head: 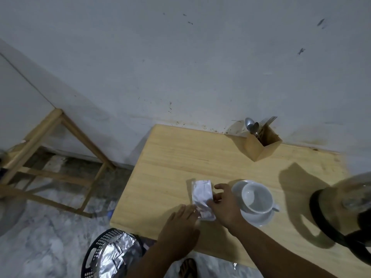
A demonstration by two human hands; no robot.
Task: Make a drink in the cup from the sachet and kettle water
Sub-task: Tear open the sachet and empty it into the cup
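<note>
Both hands met on the foil sachet (201,197) lying flat on the table (170,157): the left hand (180,223) pressed its near end with flat fingers, the right hand (222,205) pinched its edge. Opening seemed the step in hand; next, tearing and tipping it into the empty cup (256,197) just beside, the kettle (345,209) standing farther right.

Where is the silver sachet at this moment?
In the head view, the silver sachet lies flat on the wooden table near its front edge, just left of the white cup, with the left hand and right hand touching it.

Left hand (185,215) flat, right hand (222,203) pinching.
</note>
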